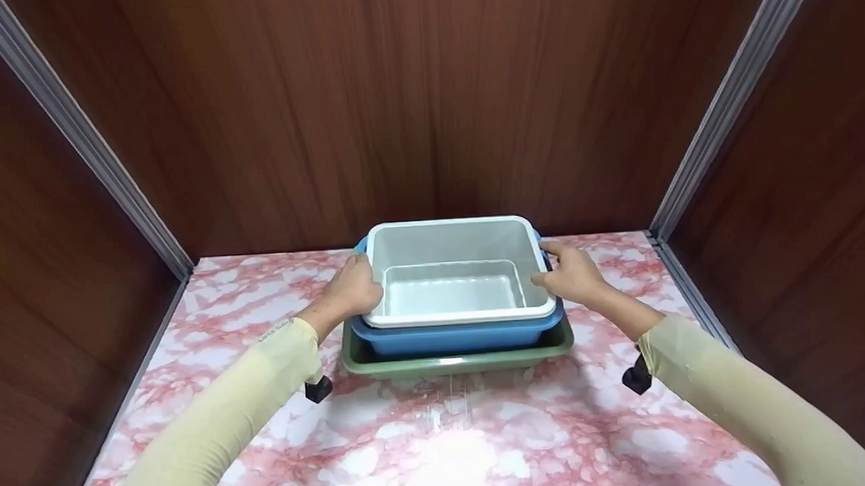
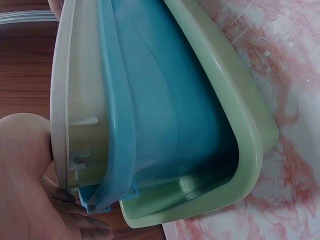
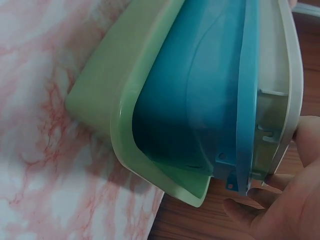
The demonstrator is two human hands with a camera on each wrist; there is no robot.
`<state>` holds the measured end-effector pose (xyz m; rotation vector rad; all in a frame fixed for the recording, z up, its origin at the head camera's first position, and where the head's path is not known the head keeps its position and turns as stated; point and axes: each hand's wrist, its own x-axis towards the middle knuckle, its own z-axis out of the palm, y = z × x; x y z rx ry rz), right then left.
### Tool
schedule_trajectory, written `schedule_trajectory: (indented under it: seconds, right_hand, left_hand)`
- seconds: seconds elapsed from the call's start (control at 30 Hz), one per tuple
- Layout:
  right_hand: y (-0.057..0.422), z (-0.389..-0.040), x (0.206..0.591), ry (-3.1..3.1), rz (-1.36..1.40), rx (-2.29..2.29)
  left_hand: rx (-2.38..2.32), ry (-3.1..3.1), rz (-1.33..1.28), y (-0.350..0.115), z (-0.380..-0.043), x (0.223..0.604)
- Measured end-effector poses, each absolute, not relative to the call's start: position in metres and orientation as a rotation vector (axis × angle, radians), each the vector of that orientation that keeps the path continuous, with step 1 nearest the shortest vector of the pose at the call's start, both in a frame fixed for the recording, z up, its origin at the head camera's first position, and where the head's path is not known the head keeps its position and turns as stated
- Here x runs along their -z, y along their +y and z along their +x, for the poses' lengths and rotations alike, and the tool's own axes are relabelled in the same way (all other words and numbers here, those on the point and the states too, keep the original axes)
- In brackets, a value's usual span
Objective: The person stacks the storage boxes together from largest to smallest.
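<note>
Three rectangular plastic tubs are nested in one stack. The white tub [image 1: 451, 317] is on top, the blue tub [image 1: 456, 338] sits below it, and the green tub [image 1: 454, 364] is lowest. My left hand [image 1: 355, 285] grips the white tub's left rim, thumb over the edge and fingers beneath. On the opposite rim, my right hand [image 1: 571, 271] holds the same tub, its thumb inside. In the left wrist view, fingers [image 2: 95, 222] reach under the white rim near the blue tub's edge. Gaps show between the rims, and the blue tub stands partly inside the green one.
The tubs stand on a pink-and-white marbled tabletop [image 1: 383, 438]. Behind it rises a brown wood-grain panel [image 1: 425, 110], with more panels at both sides. Grey metal rails [image 1: 736, 94] run along the corners. A bright light reflection lies on the front of the table.
</note>
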<state>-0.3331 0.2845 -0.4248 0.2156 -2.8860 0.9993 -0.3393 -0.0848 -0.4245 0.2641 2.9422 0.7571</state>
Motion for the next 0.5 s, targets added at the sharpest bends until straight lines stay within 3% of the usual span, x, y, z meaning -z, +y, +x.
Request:
schedule_trajectory:
  seconds: [0.5]
  right_hand:
    - [0.2837, -0.3356, 0.4303, -2.912, 0.194, -1.001]
  left_hand:
    - [-0.649, 2.947, 0.191, -0.0831, -0.3411, 0.43]
